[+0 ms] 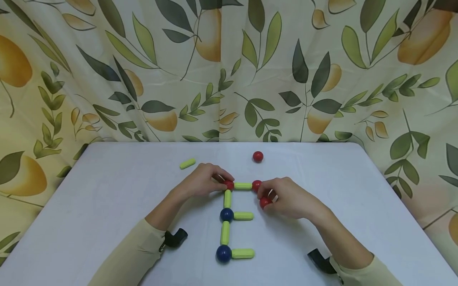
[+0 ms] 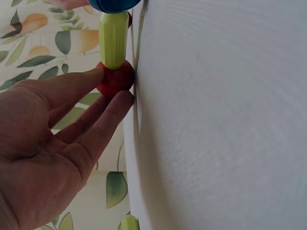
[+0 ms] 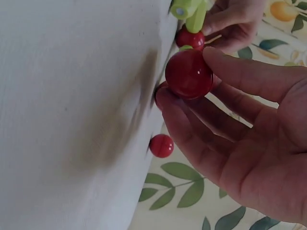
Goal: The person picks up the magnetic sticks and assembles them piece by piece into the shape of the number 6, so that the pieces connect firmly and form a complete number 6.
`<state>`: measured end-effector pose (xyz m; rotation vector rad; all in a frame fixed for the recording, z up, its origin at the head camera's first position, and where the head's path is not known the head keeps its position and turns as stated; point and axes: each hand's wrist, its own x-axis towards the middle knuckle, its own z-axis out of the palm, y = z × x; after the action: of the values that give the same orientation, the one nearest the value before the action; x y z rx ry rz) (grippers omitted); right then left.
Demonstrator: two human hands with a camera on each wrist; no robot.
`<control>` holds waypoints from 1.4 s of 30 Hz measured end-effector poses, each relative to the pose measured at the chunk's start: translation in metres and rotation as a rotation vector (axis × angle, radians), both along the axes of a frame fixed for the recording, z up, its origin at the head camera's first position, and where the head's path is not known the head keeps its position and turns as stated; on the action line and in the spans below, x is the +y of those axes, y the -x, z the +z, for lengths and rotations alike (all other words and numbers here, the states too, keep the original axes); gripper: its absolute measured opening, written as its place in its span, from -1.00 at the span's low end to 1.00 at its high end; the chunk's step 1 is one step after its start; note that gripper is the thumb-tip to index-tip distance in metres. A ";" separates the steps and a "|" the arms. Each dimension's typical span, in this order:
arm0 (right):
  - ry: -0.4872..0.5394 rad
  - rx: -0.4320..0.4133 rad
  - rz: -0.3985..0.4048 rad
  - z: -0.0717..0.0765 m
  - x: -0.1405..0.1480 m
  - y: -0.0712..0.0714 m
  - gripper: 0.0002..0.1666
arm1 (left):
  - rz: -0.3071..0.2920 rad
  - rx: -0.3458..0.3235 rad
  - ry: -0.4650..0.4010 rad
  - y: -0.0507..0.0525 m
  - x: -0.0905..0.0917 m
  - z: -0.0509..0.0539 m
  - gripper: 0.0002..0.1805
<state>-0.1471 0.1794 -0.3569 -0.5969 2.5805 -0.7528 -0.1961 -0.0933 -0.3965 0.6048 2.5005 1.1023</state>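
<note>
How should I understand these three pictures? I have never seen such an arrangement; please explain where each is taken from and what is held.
No machine works here; a person does, with a left hand and a right hand, both bare. The widest picture comes from a camera on the head; the other two come from cameras on the left and right wrists.

On the white table, green sticks form a shape, with two blue balls along its left side and red balls at its top corners. Farther back lie a loose stick and a loose red ball.

The left hand pinches the upper-left red ball. The right hand has its grip on another red ball.
</note>
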 end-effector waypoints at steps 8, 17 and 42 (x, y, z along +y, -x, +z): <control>-0.007 -0.010 0.034 -0.007 -0.006 -0.005 -0.77 | -0.015 0.001 -0.012 0.002 -0.001 -0.001 -0.70; 0.004 -0.040 0.049 -0.007 -0.010 -0.005 -0.76 | -0.007 -0.004 -0.008 0.003 -0.002 -0.002 -0.70; 0.058 -0.079 0.116 -0.010 -0.007 -0.006 -0.74 | -0.019 0.004 -0.009 0.003 -0.001 -0.003 -0.69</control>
<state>-0.1411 0.1725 -0.3671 -0.7141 2.4362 -0.7983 -0.1989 -0.0946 -0.3998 0.6323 2.4891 1.1068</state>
